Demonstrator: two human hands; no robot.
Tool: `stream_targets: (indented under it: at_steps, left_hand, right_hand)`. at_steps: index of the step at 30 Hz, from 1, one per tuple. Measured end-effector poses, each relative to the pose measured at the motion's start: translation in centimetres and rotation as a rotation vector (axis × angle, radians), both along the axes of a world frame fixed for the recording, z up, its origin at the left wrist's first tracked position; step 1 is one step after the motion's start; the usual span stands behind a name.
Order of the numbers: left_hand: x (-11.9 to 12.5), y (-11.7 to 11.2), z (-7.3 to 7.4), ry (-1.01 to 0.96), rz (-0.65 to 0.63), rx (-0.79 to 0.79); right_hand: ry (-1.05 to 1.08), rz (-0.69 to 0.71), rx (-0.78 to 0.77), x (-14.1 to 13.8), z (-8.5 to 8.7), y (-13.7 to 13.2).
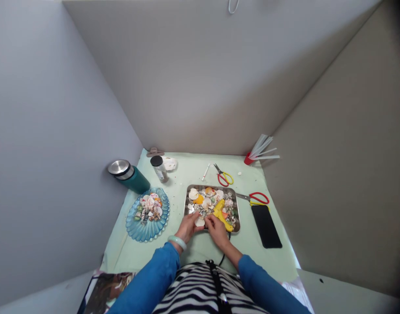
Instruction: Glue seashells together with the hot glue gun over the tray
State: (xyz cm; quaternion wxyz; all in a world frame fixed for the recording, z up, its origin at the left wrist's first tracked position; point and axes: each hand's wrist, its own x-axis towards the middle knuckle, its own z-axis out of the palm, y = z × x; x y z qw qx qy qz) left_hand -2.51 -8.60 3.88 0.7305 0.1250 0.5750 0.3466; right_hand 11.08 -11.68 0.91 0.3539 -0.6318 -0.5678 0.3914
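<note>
Left hand (187, 226): fingers curled in over the near rim of the tray, pinching a pale shell (199, 222) that sits between the two hands; a pale green bangle (177, 241) rings the wrist.
Right hand (216, 229): fingers bent and just beside the same shell, fingertips close to the glue gun; too small in view to tell whether it grips anything.
Pale shell: at the tray's near edge, right between the fingertips. It looks light, stiff and brittle, with a smooth face that could slip. It is probably best pinched across its thicker hinge end, not by the thin lip.
Glue gun (222, 213): yellow, lying on the shells just beyond the right hand, nozzle end pointing away; its dark cord runs back towards the body.
Metal tray (236, 218): directly ahead of both hands, heaped with mixed seashells.
Blue glass dish (134, 226): left of the left hand, scallop-shaped, holding more shells.
Phone (266, 226): black, flat on the desk (187, 174), right of the right hand.
Red-handled scissors (257, 198): beyond the phone.
Small scissors (224, 176): beyond the tray.
Teal flask (130, 176) and black-lidded jar (159, 168): far left.
Red cup of glue sticks (257, 152): far right corner.
</note>
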Motion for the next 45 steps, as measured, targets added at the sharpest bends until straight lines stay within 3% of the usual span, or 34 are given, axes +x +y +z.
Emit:
stream_targets:
  at_steps: [9, 15, 26, 30, 45]
  left_hand:
    - [0.1, -0.1, -0.7, 0.008, -0.012, 0.026]
    - [-0.6, -0.5, -0.4, -0.045, -0.06, 0.073]
    - [-0.2, -1.0, -0.2, 0.032, -0.139, 0.13]
    - [-0.1, -0.9, -0.3, 0.053, -0.185, 0.124]
    - [0.5, -0.9, -0.8, 0.159, -0.168, 0.142]
  right_hand:
    - [0.052, 0.012, 0.001, 0.1, 0.5, -0.1]
    - [0.118, -0.02, -0.046, 0.1, 0.6, 0.1]
    - [0.166, -0.009, -0.085, 0.3, 1.0, 0.2]
    - [0.145, -0.017, -0.09, 0.3, 0.8, 0.3]
    - [-0.024, 0.012, -0.102, 0.4, 0.0, 1.2]
